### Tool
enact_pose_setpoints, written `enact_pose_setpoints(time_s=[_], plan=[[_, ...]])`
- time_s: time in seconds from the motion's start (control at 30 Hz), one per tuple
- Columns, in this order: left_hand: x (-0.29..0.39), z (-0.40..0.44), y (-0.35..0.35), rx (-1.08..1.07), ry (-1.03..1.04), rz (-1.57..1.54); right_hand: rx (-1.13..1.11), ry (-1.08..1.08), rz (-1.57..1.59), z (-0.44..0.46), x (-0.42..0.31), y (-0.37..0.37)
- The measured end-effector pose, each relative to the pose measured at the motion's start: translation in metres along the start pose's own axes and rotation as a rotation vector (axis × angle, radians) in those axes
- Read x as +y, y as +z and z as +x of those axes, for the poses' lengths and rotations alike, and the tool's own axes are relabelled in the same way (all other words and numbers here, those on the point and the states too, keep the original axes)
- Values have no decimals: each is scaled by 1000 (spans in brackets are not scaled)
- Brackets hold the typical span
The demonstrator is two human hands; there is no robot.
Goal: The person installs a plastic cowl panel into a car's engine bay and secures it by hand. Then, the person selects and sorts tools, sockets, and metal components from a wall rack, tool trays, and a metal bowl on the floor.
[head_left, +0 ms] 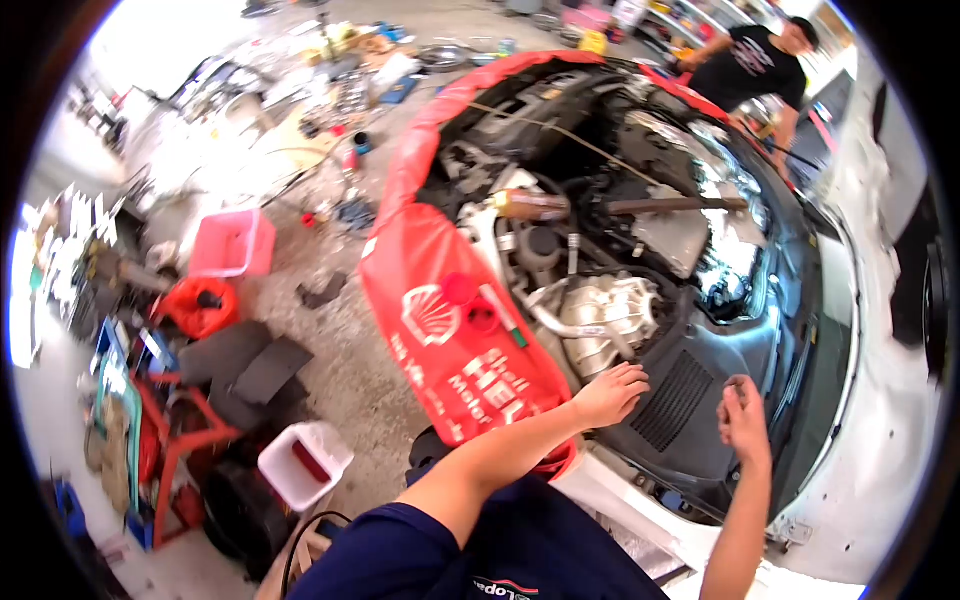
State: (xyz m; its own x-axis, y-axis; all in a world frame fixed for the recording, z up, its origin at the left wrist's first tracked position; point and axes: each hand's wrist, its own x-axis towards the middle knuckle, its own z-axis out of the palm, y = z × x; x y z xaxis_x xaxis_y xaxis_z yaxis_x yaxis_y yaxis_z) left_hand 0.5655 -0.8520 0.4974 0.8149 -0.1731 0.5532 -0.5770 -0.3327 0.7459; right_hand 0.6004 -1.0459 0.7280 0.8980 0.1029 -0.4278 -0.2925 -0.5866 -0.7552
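Note:
My left hand [612, 395] is over the near edge of a car's open engine bay, its fingers loosely stretched out and nothing visible in them. Just beyond it is a silver metal engine part [610, 310] with a pale pipe beside it. Above the black plastic cowl panel [620, 440] with its slotted grille [675, 402] is my right hand [742, 412]. Its fingers are curled together, and I cannot make out anything between them. A red fender cover [400, 250] with white lettering drapes over the car's side, with a red round dish [483, 317] on it.
A co-worker [760, 65] in a black shirt stands at the far side of the car. A wooden-looking bar [675, 205] lies across the bay. On the floor to the left are a pink bin [233, 243], a white container [303, 465] and a red stand [180, 450].

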Motion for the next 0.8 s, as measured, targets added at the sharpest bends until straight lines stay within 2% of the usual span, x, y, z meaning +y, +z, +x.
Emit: enact_pose_setpoints(time_s=[0.07,0.13,0.2,0.27,0.3,0.33,0.4,0.43,0.5,0.53,0.6,0.67,0.73,0.8], plan=[[43,-25,-52,29,-176,-24,-83,-192,131,-22,-5,72],[82,-71,-96,157,-403,-80,-213,-206,297,-36,11,141],[124,-117,-141,260,-581,-194,-396,-307,261,-49,33,212],[154,-159,-179,421,-544,-200,-564,-321,194,-68,54,278],[161,-180,-195,405,-670,-111,-716,-243,265,-80,46,301],[159,-198,-205,449,-682,-71,-884,-157,326,-87,37,325],[149,-237,-229,506,-716,-181,-976,-151,256,-84,22,361],[143,-248,-241,558,-673,-127,-1016,-210,150,-81,7,378],[132,-267,-277,501,-696,-100,-1081,-306,4,-75,-16,414],[128,-273,-299,452,-721,-111,-1126,-306,-175,-74,-39,429],[115,-293,-345,504,-726,-138,-1169,-402,-132,-70,-61,482],[92,-319,-382,586,-712,115,-1147,-530,-342,-64,-92,533],[94,-332,-428,696,-799,35,-1151,-603,-203,-77,-122,582],[94,-345,-466,806,-830,61,-1181,-497,-240,-85,-152,618]])
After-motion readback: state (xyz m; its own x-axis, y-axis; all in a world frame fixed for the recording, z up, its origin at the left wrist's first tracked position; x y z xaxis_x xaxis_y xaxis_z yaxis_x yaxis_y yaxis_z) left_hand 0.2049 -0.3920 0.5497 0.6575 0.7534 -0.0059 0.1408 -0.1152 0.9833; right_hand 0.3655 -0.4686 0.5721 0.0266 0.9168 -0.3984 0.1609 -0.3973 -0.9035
